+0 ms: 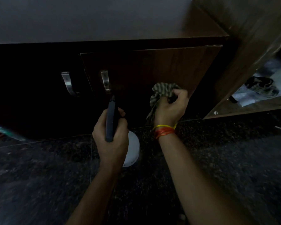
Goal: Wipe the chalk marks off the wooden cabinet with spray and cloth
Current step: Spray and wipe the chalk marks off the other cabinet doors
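Nearest the camera, two bare forearms reach over a dark speckled stone floor (217,159) toward the wooden cabinet (169,65). The left hand (110,135) has its fingers curled round the dark head of a spray bottle (111,117), whose white body (133,148) shows beneath the palm; the nozzle points up at the cabinet door, just below the right-hand metal handle (105,81). To the right of the bottle, the right hand (170,108) — orange and yellow threads (164,131) tied at its wrist — grips a bunched cloth (162,93), striped green and pale, crumpled at the top with a tail hanging beside the wrist. The cloth lies against the lower part of the door, a dark brown grained panel dim in shadow; chalk marks cannot be made out in this light. A second metal handle (68,83) sits on the neighbouring door to the left. Right of the cabinet — an open shelf (250,106) holding blurred pale and dark items.
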Motion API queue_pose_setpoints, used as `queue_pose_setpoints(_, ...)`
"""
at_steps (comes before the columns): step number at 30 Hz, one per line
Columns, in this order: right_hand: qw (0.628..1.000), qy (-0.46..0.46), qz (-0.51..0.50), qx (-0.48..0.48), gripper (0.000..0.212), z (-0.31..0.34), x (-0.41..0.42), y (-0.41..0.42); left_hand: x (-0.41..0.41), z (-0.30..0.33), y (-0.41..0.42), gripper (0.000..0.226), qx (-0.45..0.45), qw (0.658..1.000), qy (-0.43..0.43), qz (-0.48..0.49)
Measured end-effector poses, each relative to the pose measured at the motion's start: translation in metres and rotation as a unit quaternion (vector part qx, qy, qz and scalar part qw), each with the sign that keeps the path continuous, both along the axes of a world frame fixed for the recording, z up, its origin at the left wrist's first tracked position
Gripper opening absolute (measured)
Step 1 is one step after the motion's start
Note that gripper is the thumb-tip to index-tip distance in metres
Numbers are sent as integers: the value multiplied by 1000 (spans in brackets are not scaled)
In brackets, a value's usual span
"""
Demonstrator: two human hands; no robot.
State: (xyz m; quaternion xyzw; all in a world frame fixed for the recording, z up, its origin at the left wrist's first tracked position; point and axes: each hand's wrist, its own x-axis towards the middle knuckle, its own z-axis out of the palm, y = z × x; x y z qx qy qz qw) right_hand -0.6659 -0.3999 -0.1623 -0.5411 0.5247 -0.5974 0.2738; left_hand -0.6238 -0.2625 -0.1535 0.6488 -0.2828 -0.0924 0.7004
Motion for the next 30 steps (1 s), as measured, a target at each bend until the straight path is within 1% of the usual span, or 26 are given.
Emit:
queue_pose_setpoints(3,999,-12,12,50,19,-27,-3,4,1,-3,3,9,-2,1000,5,-4)
queue_pose_setpoints(5,993,-9,28,113,22,-37,-4,8,1,-7,6,9,2,1000,7,-8)
queue_pose_setpoints(7,988,-18,35,152,26,-38,-5,9,1,-8,8,9,4,1000,16,-9)
queue_pose_setpoints(9,979,-79,39,183,27,-25,-3,6,1,-7,8,9,3,1000,16,-4)
queue_pose_setpoints(11,971,-148,39,183,23,-13,0,2,0,-5,7,9,3,1000,10,-2)
queue_pose_setpoints(12,970,-168,39,174,26,-11,2,2,1,-4,6,9,3,1000,7,-4)
queue_pose_setpoints(15,977,-149,59,139,49,-14,5,10,3,-2,4,9,-1,1000,4,-9)
queue_pose_setpoints(16,980,-134,68,129,52,-20,6,11,3,-1,4,10,-4,1000,7,-9)
queue_pose_setpoints(18,985,-100,64,125,48,-32,6,11,3,1,4,12,-8,1000,7,-10)
queue_pose_setpoints(20,985,-84,38,147,42,-45,5,6,5,1,4,15,-3,1000,5,-11)
queue_pose_setpoints(22,975,-101,10,200,40,-56,6,7,7,1,6,15,1,1000,8,-8)
queue_pose_setpoints(25,946,-117,-8,302,49,-78,10,13,9,1,9,13,5,1000,9,3)
queue_pose_setpoints(26,934,-111,14,338,49,-86,9,13,10,0,10,13,5,1000,9,4)
queue_pose_setpoints(28,892,-139,101,418,44,-89,6,8,10,-1,13,15,11,1000,11,4)
queue_pose_setpoints(29,876,-153,125,440,43,-88,5,4,11,-2,14,16,14,1000,13,3)
queue_pose_setpoints(30,875,-164,123,439,42,-85,6,2,11,-2,15,17,16,1000,13,2)
